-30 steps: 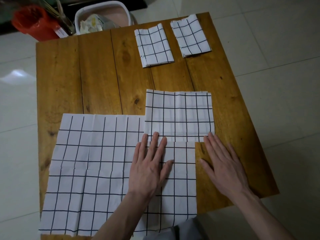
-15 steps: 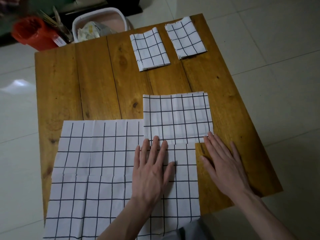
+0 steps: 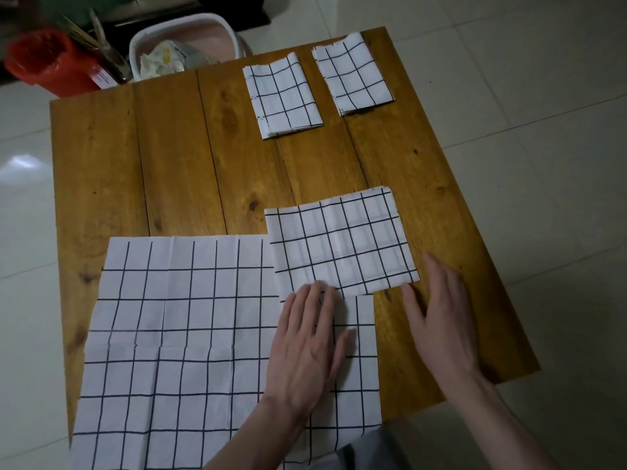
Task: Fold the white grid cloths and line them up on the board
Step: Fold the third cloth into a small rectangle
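A person's left hand (image 3: 307,337) lies flat and the right hand (image 3: 437,310) open, neither gripping, at the near edge of the half-folded cloth (image 3: 342,242), now skewed, above the spread cloth (image 3: 190,334); another fold looks due.

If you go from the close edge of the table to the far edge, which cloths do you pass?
Big unfolded cloth under the left hand → half-folded cloth → two small folded cloths side by side at the far edge.
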`<state>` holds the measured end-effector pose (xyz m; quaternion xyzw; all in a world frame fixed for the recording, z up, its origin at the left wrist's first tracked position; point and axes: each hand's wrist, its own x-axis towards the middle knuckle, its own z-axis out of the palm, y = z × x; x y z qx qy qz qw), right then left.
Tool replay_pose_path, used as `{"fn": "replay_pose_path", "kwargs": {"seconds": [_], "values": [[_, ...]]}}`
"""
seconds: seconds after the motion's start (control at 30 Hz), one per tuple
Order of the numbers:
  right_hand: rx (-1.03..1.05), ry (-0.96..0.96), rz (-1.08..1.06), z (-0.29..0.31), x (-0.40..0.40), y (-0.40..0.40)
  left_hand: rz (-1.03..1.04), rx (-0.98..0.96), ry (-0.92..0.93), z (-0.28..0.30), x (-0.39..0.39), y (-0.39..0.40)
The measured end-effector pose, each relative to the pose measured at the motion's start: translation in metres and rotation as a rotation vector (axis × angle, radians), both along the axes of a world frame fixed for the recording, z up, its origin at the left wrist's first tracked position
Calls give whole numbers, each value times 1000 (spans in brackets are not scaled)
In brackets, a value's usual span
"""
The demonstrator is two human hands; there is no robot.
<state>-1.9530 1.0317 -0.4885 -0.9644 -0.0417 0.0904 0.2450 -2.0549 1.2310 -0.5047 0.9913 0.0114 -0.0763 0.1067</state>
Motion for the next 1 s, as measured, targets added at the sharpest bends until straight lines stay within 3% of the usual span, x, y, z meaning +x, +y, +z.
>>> {"fn": "replay_pose_path", "kwargs": {"seconds": [0.13, 0.47, 0.67, 1.0], "values": [[45, 92, -179, 8, 12, 19, -17, -18, 14, -6, 3, 2], [135, 251, -367, 16, 30, 39, -20, -18, -15, -8, 2, 3], [498, 337, -525, 13, 27, 34, -6, -53, 15, -4, 0, 0], [623, 276, -568, 19, 17, 5, 38, -86, -17, -1, -1, -5]]}}
